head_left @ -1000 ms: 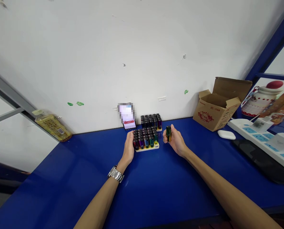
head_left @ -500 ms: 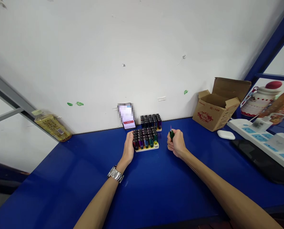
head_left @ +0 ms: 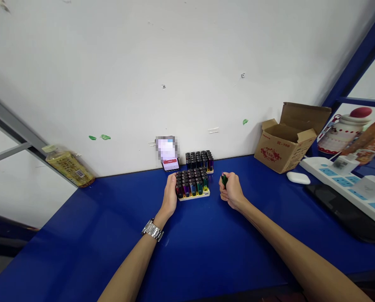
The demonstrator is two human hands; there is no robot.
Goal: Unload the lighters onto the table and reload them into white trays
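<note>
My left hand (head_left: 169, 195) is wrapped around the left side of a pale tray (head_left: 194, 198) full of lighters, its thumb in front and its other fingers mostly hidden. The lighters (head_left: 193, 188) stand upright in rows, with black tops and shiny red, purple, blue and green bodies. To the right of the tray, my right hand (head_left: 233, 191) is closed around a green lighter (head_left: 224, 180), thumb near its top. A small purplish flame shows at the lighter's tip. Behind the front tray stands a second group of lighters (head_left: 200, 161) in another tray.
A phone (head_left: 170, 163) leans against the wall behind the trays. On the right are an open cardboard box (head_left: 271, 151), a white case (head_left: 298, 178), a black flat device (head_left: 338, 212) and a power strip (head_left: 341, 182). A bottle of yellow liquid (head_left: 68, 167) leans at far left.
My right hand has shifted slightly left with the green lighter, which is tilted a little more. The flame looks shorter. My left hand and the tray have stayed put.
</note>
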